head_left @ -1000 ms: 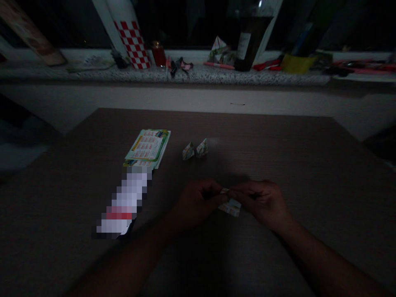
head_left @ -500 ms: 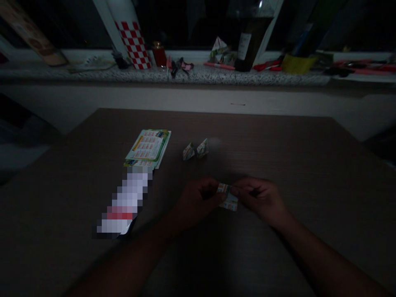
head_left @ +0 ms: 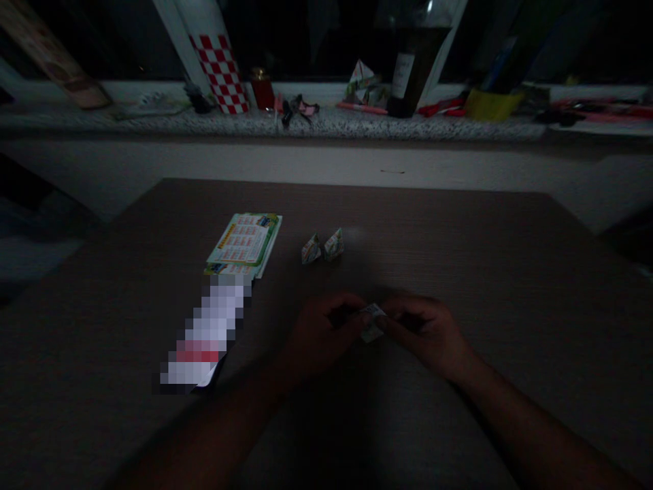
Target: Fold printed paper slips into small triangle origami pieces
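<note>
A small folded piece of printed paper (head_left: 373,331) is pinched between my two hands over the table. My left hand (head_left: 329,331) grips its left side with thumb and fingers. On the right side, my right hand (head_left: 427,330) holds it the same way, the thumb pressing near the top. The fingers partly cover the paper, and the light is dim. Beyond my hands stand two small folded paper pieces, a left one (head_left: 311,250) and a right one (head_left: 335,245), side by side and printed alike.
Left on the table (head_left: 459,238) lies a stack of calendar cards (head_left: 242,239), with a phone-like device (head_left: 209,333), its screen pixelated, just below it. A granite sill (head_left: 326,126) behind holds a red-checked cylinder (head_left: 223,75), a dark bottle (head_left: 408,75) and a yellow holder (head_left: 492,105).
The paper has been turned or folded over and shows less of its print, looking smaller. My right hand has shifted slightly left, nearer the left one.
</note>
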Motion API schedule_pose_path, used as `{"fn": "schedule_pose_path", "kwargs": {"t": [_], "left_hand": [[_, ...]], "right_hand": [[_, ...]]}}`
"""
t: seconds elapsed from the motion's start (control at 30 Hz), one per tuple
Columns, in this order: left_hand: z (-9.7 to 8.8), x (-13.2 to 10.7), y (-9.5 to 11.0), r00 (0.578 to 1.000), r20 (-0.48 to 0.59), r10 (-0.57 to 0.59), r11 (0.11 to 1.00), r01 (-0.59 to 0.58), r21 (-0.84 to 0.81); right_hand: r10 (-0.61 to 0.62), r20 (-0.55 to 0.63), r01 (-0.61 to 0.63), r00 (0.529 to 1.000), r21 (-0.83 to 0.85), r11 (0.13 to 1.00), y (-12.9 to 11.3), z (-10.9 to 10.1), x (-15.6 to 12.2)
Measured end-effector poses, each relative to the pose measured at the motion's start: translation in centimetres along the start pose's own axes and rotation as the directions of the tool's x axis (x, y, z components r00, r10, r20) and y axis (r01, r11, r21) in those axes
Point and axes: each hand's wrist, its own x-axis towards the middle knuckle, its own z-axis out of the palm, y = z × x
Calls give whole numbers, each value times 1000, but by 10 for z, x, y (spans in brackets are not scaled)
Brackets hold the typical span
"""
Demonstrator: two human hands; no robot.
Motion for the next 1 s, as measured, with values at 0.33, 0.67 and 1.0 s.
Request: {"fn": "schedule_pose_path", "kwargs": {"t": [0.33,0.67,1.0], "left_hand": [[1,-1,3,1000,-23,14,996,-12,93],[0,-1,1,996,-54,64,996,-61,58],[-1,-2,-1,998,-57,-10,1000,9,-10]], "right_hand": [[6,21,-4,1000,-111,994,5,2,-3],[54,-43,-53,998,40,998,-3,3,-2],[62,-45,-62,997,-1,998,-6,0,-1]]}}
